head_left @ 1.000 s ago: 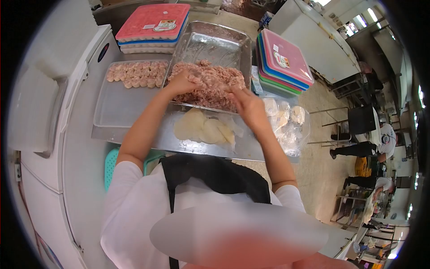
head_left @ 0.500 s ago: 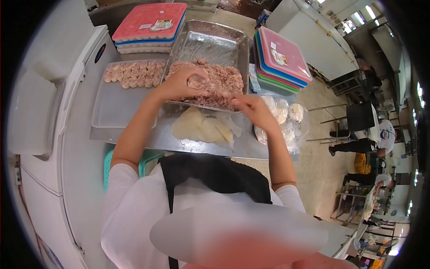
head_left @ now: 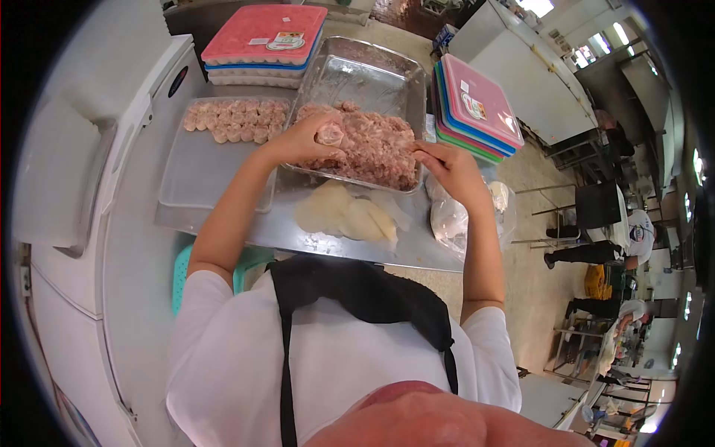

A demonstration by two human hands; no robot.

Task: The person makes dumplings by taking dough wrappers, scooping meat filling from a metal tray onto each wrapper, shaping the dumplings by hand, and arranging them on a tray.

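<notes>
My left hand (head_left: 304, 141) is curled around a small meat-filled dumpling (head_left: 329, 134), its pink top facing up, over the near left corner of a metal tray (head_left: 372, 71). Pink ground meat (head_left: 376, 141) fills the near half of that tray. At the tray's right rim my right hand (head_left: 450, 167) has its fingers pinched together; whatever they grip is too small to make out. Pale round dumpling wrappers (head_left: 342, 212) lie loosely piled on the table in front of the tray. On the left, a translucent plastic tray (head_left: 216, 175) bears rows of finished dumplings (head_left: 234, 119).
A stack of lidded boxes with a red lid (head_left: 264, 33) stands at the back left. More stacked coloured lids (head_left: 480, 97) are to the right, near a clear plastic bag (head_left: 465, 220) holding pale pieces. A white freezer (head_left: 138, 186) flanks the table. Other people (head_left: 637, 238) are farther right.
My right hand has moved right, from over the meat to the tray's right rim. My left hand still holds the dumpling, now turned slightly. The whole view has shifted a little.
</notes>
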